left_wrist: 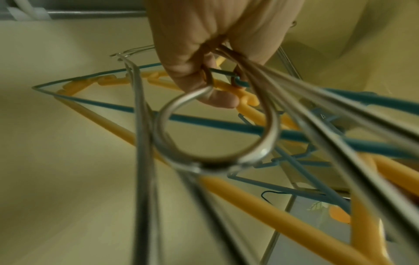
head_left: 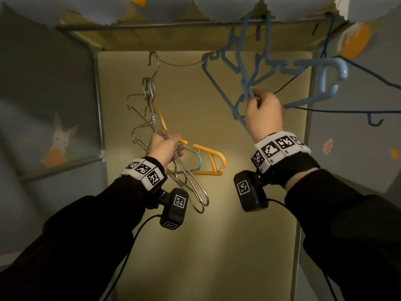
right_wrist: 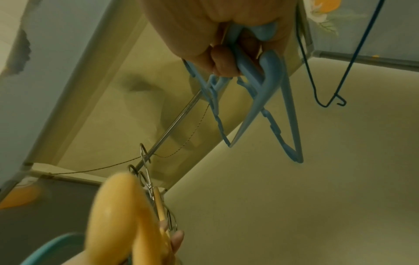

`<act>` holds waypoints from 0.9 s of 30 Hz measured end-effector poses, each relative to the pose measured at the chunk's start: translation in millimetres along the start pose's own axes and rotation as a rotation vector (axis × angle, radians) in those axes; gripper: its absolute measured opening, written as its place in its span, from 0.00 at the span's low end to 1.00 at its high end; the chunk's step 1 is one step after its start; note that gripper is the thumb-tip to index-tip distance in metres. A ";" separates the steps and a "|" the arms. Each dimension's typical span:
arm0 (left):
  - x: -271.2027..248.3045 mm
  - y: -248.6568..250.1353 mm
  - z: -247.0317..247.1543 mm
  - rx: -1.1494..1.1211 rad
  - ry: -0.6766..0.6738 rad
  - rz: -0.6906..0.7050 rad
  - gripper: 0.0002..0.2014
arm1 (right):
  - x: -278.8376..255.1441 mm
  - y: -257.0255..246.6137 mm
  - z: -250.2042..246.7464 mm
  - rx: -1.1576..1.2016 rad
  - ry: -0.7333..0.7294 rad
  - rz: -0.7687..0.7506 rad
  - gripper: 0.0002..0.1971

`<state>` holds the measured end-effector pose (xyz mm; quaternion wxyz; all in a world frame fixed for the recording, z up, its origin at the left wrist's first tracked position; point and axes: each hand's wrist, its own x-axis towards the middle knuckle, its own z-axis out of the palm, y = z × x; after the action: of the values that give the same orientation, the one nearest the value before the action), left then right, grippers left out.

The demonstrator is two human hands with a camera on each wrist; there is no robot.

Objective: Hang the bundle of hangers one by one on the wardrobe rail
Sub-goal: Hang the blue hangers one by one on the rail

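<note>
My left hand (head_left: 166, 147) grips the bundle of hangers (head_left: 184, 177) low in the wardrobe. The bundle holds metal wire hangers (left_wrist: 217, 156), a yellow plastic hanger (head_left: 211, 157) and a teal hanger (left_wrist: 226, 125). One metal hook (head_left: 153, 59) of the bundle reaches up beside a thin cord (head_left: 180, 64). My right hand (head_left: 263, 111) is raised at the upper right and grips a light blue plastic hanger (head_left: 325, 83) with its fingers curled round it (right_wrist: 269, 71). More light blue hangers (head_left: 238, 61) hang tangled just above it, under the grey rail (head_left: 173, 24).
Dark blue wire hangers (head_left: 375, 121) dangle at the far right, close to my right hand. A metal frame post (head_left: 98, 101) and a fabric wall with a rabbit print (head_left: 59, 137) close the left side. The beige back panel (head_left: 195, 235) lies behind both hands.
</note>
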<state>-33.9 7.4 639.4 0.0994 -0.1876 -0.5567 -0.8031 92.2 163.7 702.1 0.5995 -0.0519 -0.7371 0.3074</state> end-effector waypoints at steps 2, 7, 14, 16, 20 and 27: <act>4.0 -1.0 -2.4 0.020 -0.005 0.003 0.13 | 6.2 0.2 6.2 -0.034 -0.035 -0.002 0.15; 12.7 -3.5 -8.5 0.056 -0.023 0.010 0.13 | 12.9 4.8 19.2 -0.089 -0.069 0.042 0.13; 18.1 -9.8 -13.2 0.075 -0.062 -0.018 0.14 | 22.8 -2.1 18.5 -0.236 -0.051 -0.047 0.16; 19.8 -12.8 -14.1 0.077 -0.062 -0.030 0.14 | 28.0 -0.6 19.2 -0.311 -0.059 -0.069 0.15; 22.7 -17.5 -13.5 0.082 -0.073 -0.035 0.14 | 35.4 -1.3 15.8 -0.470 -0.132 -0.096 0.13; 25.0 -29.8 -11.9 0.079 -0.073 -0.071 0.13 | 16.8 7.8 18.3 -0.376 -0.045 -0.085 0.13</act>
<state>-69.9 8.3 620.5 0.0580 -0.1928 -0.5977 -0.7760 68.5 170.3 710.7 0.5752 -0.1251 -0.7962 0.1397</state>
